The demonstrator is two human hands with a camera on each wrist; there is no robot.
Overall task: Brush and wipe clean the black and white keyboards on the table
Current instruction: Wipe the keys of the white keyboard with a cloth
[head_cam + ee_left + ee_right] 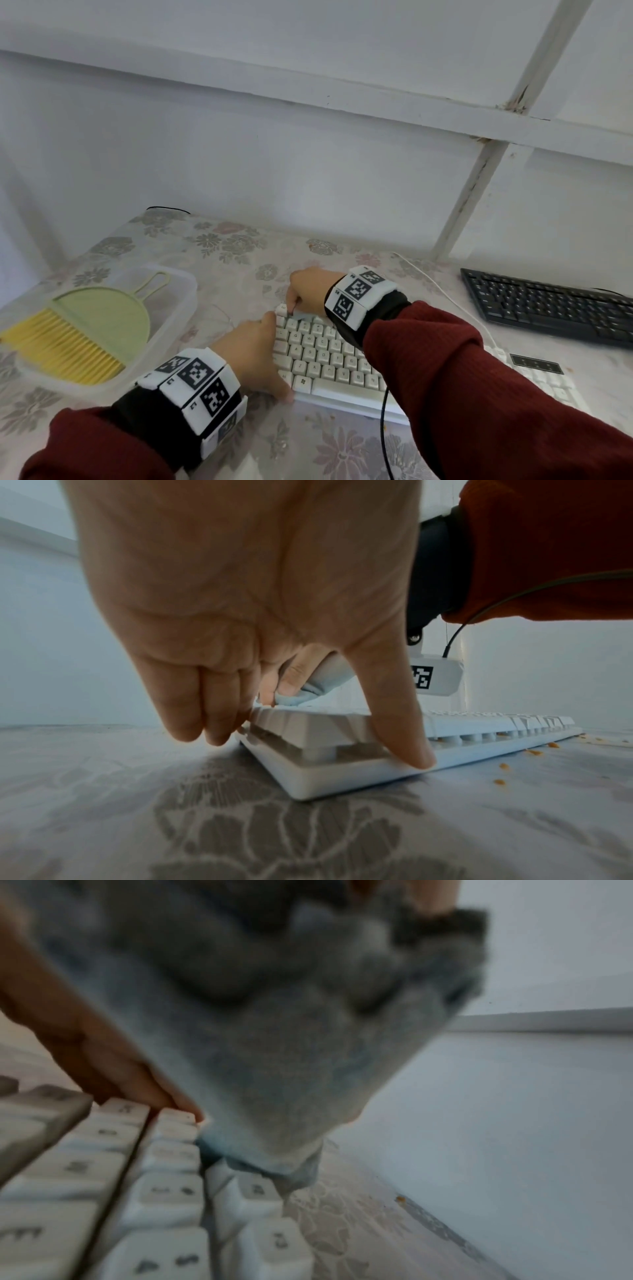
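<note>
The left hand [251, 356], low in the head frame just left of centre, braced the left end of the white keyboard [329, 363]; in the left wrist view its straight thumb [400, 723] pressed the near corner while the other fingers [192, 710] lay straight against the far end, nothing curled round it. At the far left of the head frame a clear plastic tub [178, 284] held a green dustpan [106, 315] and a yellow-bristled brush [65, 346]. Right of the left hand, at frame centre, the right hand [310, 291] gripped a pale blue cloth [274, 1069] bunched in its curled fingers, the cloth's tip pushed down onto the keys at the keyboard's upper left corner. Orange crumbs [534, 752] lay on the floral desk [219, 246] beside the keyboard's front edge. At the right edge of the head frame, the black keyboard [551, 305] lay well apart from both hands.
</note>
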